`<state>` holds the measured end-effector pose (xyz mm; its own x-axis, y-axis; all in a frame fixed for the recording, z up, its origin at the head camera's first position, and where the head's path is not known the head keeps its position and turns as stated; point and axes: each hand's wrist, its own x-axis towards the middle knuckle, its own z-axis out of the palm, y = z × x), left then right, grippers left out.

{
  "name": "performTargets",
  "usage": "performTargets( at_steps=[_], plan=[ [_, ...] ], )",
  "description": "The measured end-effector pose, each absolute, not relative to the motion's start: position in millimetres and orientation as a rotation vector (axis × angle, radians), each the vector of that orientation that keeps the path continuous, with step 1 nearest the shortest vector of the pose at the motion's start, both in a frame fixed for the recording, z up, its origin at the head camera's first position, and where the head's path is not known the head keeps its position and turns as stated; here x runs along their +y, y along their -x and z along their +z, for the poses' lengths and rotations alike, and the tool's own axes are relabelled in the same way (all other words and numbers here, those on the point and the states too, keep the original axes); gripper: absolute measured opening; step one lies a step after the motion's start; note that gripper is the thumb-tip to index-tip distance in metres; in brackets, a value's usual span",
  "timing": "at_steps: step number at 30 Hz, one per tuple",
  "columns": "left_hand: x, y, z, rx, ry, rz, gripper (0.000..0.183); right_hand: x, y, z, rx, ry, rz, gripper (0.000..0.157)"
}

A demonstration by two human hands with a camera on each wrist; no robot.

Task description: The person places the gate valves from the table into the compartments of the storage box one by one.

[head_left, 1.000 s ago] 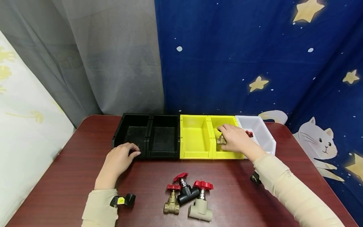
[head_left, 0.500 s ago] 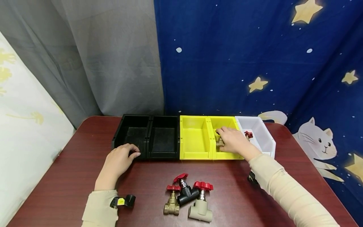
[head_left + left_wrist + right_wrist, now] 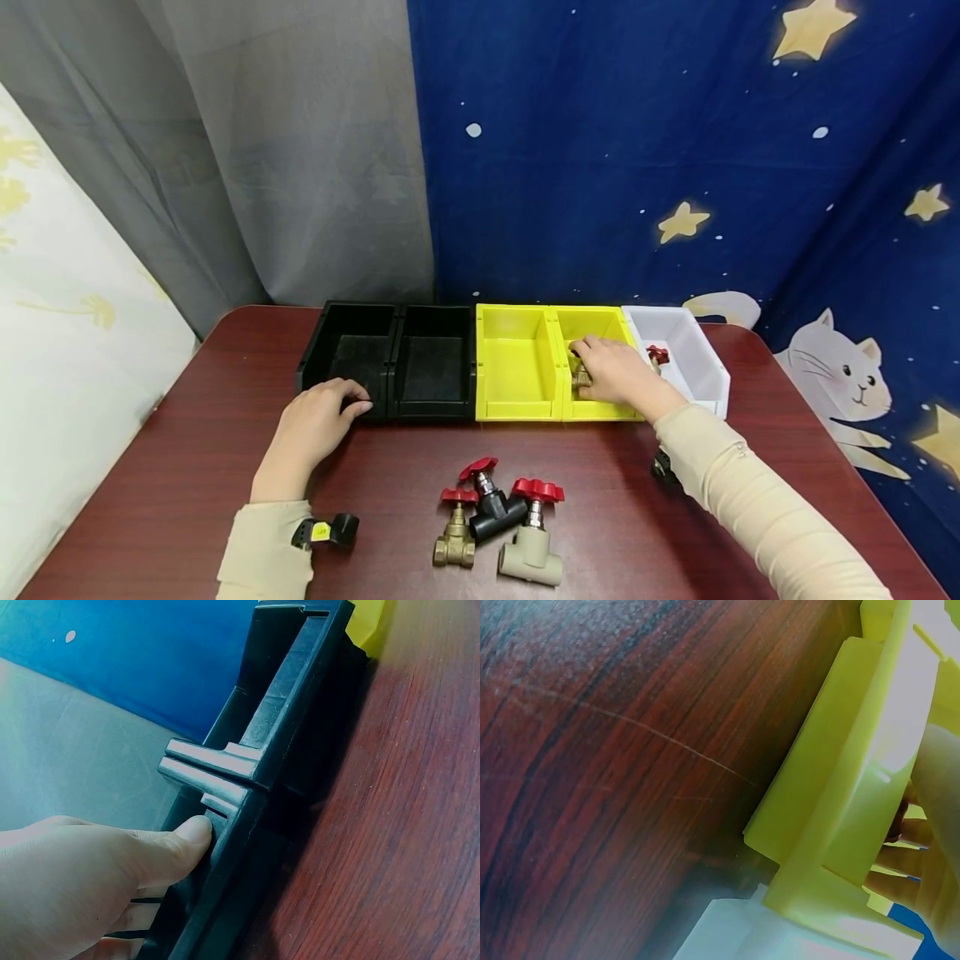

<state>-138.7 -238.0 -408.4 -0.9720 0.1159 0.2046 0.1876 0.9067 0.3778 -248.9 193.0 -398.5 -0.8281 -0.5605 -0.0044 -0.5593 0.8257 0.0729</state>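
Note:
My right hand (image 3: 615, 367) is down in the right-hand yellow bin (image 3: 600, 410), fingers curled round a brass gate valve (image 3: 581, 377). Most of that valve is hidden by the hand; in the right wrist view the bin's front wall (image 3: 840, 787) covers much of the fingers. My left hand (image 3: 318, 421) rests at the front of the leftmost black bin (image 3: 352, 358). Its thumb (image 3: 193, 829) touches the bin's front lip and the loosely curled fingers reach inside, partly hidden.
On the table (image 3: 390, 500) lie a brass valve (image 3: 453, 546), a black tee-shaped valve (image 3: 497, 515) and a beige one (image 3: 531, 557), all with red handwheels. A red-wheeled valve (image 3: 657, 355) sits in the white bin (image 3: 701, 367). Another black bin (image 3: 435, 367) and yellow bin (image 3: 517, 367) complete the row.
My right hand has shifted slightly left and lower into the yellow bin with the brass gate valve, showing more of the red handwheel in the white bin. My left hand has stayed put.

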Motion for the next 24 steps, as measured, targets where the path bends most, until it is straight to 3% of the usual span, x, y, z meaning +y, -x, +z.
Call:
performTargets(
  at_steps=[24],
  plan=[
    [-238.6,140.8,-409.0,-2.900,0.232,-0.589,0.010,194.7,249.3,-392.8,-3.085,-0.934,0.065,0.072]
  ],
)
